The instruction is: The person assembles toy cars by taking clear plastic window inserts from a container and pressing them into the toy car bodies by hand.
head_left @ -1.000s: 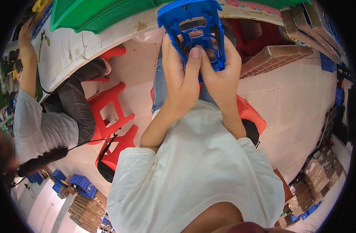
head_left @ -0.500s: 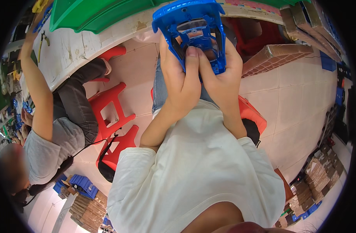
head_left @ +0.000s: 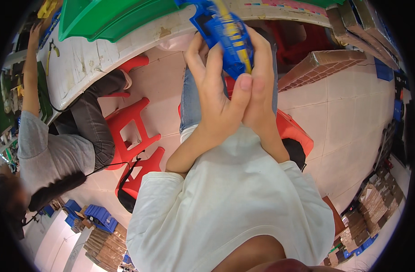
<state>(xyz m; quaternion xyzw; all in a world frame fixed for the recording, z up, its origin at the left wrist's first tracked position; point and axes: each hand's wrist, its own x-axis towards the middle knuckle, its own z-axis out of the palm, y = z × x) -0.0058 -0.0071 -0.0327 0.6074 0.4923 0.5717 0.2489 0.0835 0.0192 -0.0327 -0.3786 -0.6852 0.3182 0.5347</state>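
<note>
A blue plastic toy car body shell [head_left: 227, 41] with a yellow stripe is held up between my two hands, tilted, its outer side now showing and slightly smeared by motion. My left hand [head_left: 214, 88] is closed on its lower left part, fingers bent against the blue edge. My right hand [head_left: 261, 81] grips the right side, its fingers running up along the shell. Both thumbs lie near each other just below its lower end. The shell's far end reaches over the table edge and hides part of it.
A white worktable [head_left: 80, 63] runs along the far side, with a green bin [head_left: 107, 20] and pliers [head_left: 51, 52] on it. At my left a co-worker [head_left: 62, 149] reaches over the table. Red stools [head_left: 130, 124] stand between us. A wrapped carton [head_left: 323, 65] leans at the right.
The shell has turned over in my hands, from its hollow inner side to its yellow-striped outer side. My fingers have shifted around it. The co-worker's arm has moved farther left.
</note>
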